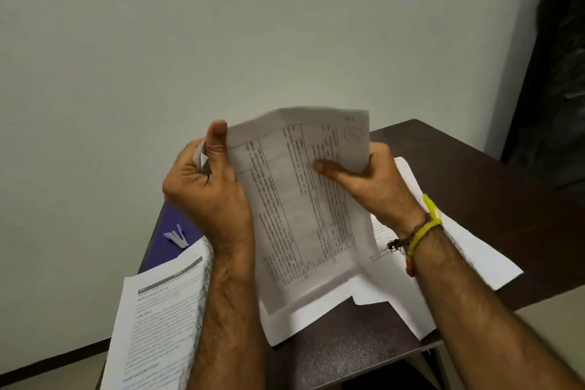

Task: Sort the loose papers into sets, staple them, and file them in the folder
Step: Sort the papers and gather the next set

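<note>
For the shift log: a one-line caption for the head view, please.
Both hands, left hand and right hand, hold a printed sheet above the dark table.

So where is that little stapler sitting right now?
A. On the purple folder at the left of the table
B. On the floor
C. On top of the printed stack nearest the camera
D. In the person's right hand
A: the stapler lies on the purple folder at the table's left edge, while the left hand and right hand both grip the sheet of paper.
</note>
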